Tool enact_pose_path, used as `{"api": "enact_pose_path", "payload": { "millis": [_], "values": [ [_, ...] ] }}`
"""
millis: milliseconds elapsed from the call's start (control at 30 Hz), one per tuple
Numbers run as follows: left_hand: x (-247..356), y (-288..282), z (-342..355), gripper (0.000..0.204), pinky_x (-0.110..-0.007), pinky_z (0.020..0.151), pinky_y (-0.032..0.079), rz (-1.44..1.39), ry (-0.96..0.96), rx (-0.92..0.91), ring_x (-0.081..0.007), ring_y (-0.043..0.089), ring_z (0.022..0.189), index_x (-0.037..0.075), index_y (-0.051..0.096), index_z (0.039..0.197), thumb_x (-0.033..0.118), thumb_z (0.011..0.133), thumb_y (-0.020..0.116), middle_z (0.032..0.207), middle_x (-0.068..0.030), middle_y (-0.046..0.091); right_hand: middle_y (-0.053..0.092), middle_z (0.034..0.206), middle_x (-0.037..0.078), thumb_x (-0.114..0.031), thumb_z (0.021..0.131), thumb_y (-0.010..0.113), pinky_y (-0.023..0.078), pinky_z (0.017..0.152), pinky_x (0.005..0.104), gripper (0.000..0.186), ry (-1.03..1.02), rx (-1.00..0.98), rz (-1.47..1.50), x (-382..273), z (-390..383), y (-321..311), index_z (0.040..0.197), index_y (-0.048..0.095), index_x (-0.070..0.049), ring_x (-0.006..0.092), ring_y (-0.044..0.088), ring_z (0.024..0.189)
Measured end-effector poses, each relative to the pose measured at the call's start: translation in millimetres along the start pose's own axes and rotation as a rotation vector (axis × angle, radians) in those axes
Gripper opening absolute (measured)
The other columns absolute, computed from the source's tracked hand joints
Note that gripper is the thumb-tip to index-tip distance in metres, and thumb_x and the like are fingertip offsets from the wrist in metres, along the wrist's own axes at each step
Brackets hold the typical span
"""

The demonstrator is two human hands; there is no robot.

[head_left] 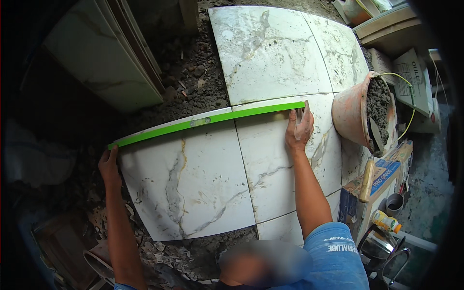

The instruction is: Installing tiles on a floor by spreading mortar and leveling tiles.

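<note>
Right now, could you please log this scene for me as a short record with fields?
Tool: long lime-green spirit level, spanning two tiles near their far edges
Left hand: touching the level's left end
Right hand: at its right end
Surface: white, grey-veined marble-look tiles
Right side: stained pinkish bucket holding grey mortar
Also there: wooden-handled trowel, handle hanging outside the bucket

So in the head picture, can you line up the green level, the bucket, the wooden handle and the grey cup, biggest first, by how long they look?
1. Green level, easily longest
2. Bucket
3. Wooden handle
4. Grey cup, shortest
</note>
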State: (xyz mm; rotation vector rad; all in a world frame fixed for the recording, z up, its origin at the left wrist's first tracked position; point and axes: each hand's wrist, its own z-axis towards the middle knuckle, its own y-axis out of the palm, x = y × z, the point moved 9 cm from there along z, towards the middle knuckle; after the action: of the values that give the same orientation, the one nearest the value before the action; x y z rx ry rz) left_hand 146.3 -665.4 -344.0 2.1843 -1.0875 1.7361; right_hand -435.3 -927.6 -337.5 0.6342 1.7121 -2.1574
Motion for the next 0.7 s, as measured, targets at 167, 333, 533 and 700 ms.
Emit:
{"api": "enact_pose_path", "payload": {
  "millis": [167, 333, 533, 700],
  "values": [
    [0.2, 15.7, 2.5, 0.041, -0.028, 0.086, 0.045, 0.114, 0.015, -0.08, -0.0139, 0.059, 0.095, -0.007, 0.063, 0.117, 0.023, 0.09, 0.071, 0.107, -0.0097, 0.067, 0.046, 0.142, 0.02, -0.053, 0.097, 0.046, 0.028, 0.109, 0.0478, 0.075, 0.108, 0.048, 0.081, 6.5, 3.5, -6.2, 0.149, 0.03, -0.001, 0.0355, 0.04, 0.132],
    [0.7, 29.2, -3.0, 0.047, -0.027, 0.091, 0.043, 0.181, 0.023, -0.058, -0.0149, 0.058, 0.103, -0.008, 0.06, 0.123, 0.023, 0.09, 0.071, 0.114, -0.0121, 0.066, 0.045, 0.144, 0.021, -0.052, 0.097, 0.046, 0.028, 0.11, 0.0466, 0.079, 0.092, 0.158, 0.125, 5.4, 10.5, -13.2, 0.151, 0.023, 0.002, 0.0389, 0.039, 0.132],
    [10.2, 43.3, -16.8, 0.052, -0.027, 0.094, 0.042, 0.16, 0.032, -0.005, -0.0162, 0.058, 0.108, -0.008, 0.057, 0.128, 0.022, 0.089, 0.073, 0.121, -0.0128, 0.064, 0.04, 0.147, 0.026, -0.051, 0.097, 0.047, 0.029, 0.111, 0.046, 0.08, 0.106, 0.21, 0.16, 8.4, 12.4, -17.2, 0.151, 0.022, 0.002, 0.0412, 0.04, 0.133],
    [8.5, 43.1, -18.5, 0.058, -0.028, 0.098, 0.041, 0.173, 0.016, 0.034, -0.0195, 0.057, 0.115, -0.009, 0.053, 0.132, 0.023, 0.088, 0.074, 0.126, -0.0149, 0.061, 0.035, 0.15, 0.028, -0.052, 0.097, 0.046, 0.028, 0.113, 0.0456, 0.081, 0.113, 0.201, 0.163, 6.9, 12.5, -17.5, 0.151, 0.021, 0.003, 0.0428, 0.036, 0.137]
  ]
}}
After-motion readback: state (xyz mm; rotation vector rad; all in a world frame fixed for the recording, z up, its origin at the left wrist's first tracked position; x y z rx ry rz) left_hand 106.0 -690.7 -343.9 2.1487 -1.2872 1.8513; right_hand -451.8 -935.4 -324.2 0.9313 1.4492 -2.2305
